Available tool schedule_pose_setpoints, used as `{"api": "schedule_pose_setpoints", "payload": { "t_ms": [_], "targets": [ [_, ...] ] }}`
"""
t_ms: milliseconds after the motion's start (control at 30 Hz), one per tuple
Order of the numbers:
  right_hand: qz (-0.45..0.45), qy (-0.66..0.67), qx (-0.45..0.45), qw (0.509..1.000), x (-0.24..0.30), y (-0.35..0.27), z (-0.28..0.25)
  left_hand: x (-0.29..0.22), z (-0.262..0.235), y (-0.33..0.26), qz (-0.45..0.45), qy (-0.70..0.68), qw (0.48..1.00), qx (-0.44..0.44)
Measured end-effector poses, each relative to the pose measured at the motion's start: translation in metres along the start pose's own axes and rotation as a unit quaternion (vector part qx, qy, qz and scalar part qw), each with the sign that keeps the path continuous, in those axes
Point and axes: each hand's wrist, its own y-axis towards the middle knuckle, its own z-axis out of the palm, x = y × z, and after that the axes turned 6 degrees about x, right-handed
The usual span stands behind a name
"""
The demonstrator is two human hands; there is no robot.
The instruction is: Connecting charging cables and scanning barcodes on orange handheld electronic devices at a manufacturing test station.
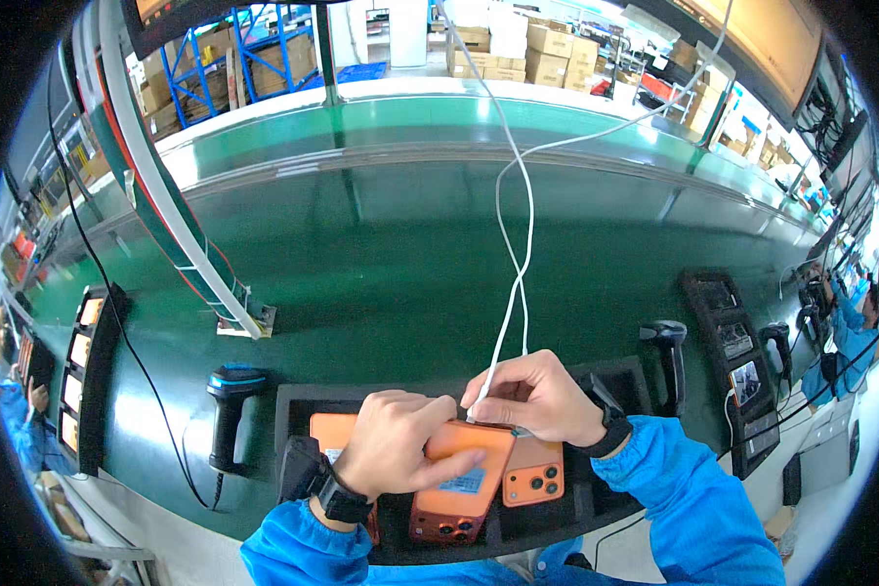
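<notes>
While we likely plug in, our left hand (400,444) grips an orange phone (447,503).
Bottom middle, our right hand (549,400) pinches a white cable (508,306); pushing likely needs care.

At the orange phone's (449,506) upper end, the right hand (542,398) partly hides the plug (473,415) of the white cable (504,329); its seating cannot be told. Left of this phone, the left hand (391,444) partly covers a second phone (330,428). Far above, rightward, a monitor (772,34) is cut off.
</notes>
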Motion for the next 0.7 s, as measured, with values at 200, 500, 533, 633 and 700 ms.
{"api": "schedule_pose_setpoints", "payload": {
  "t_ms": [200,500,533,633,700],
  "targets": [
    [-0.015,-0.048,0.029,0.998,-0.004,0.003,-0.009,0.004,0.002,-0.003,-0.011,0.002,1.000,0.006],
    [0.020,0.009,0.060,0.998,0.001,0.006,-0.008,0.004,0.002,-0.001,-0.003,0.011,1.000,-0.005],
    [0.020,0.009,0.060,0.998,0.001,0.007,-0.009,0.005,0.003,-0.001,-0.002,0.011,1.000,-0.005],
    [0.028,-0.005,0.078,0.997,0.002,0.010,-0.012,0.007,0.005,-0.002,0.006,0.011,1.000,-0.012],
    [0.039,-0.001,0.100,0.994,0.002,0.011,-0.013,0.007,0.005,-0.003,0.001,0.021,1.000,-0.001]
  ]
}}
